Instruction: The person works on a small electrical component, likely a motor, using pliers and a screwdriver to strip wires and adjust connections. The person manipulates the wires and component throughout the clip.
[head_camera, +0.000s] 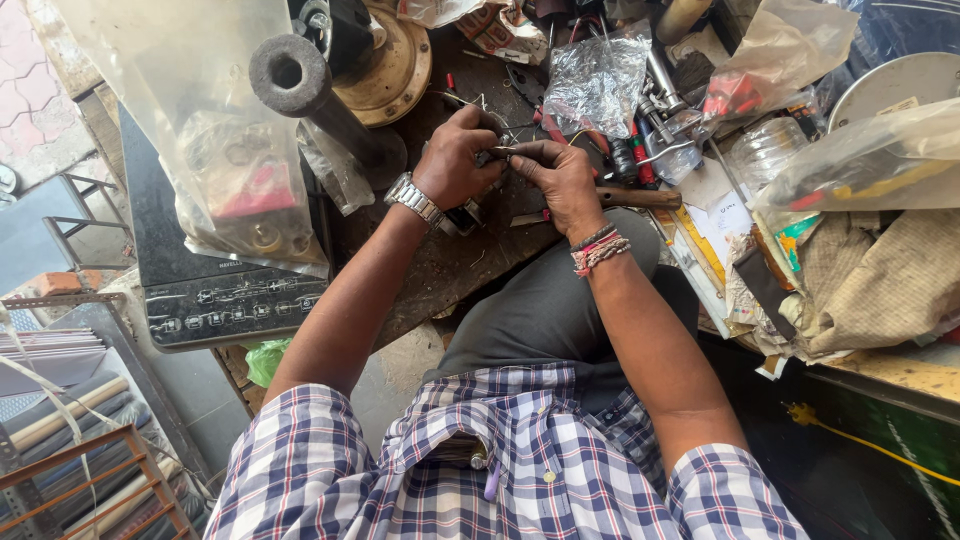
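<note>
My left hand (457, 158), with a metal wristwatch (420, 203), and my right hand (562, 180), with thread bracelets, meet over the dark, worn workbench (450, 265). Between the fingertips of both hands I pinch a small dark metal part (492, 154) with thin wire at it; what it is I cannot tell. A wooden-handled tool (640, 197) lies on the bench just right of my right hand.
A dark rubber roller (300, 85) and a brass-coloured disc (390, 70) stand at the back left. Clear plastic bags (200, 110) hang left. A crumpled bag (598, 80), red-handled tools (640, 160), papers and cloth (880, 280) crowd the right. A flat black appliance (200, 290) lies left.
</note>
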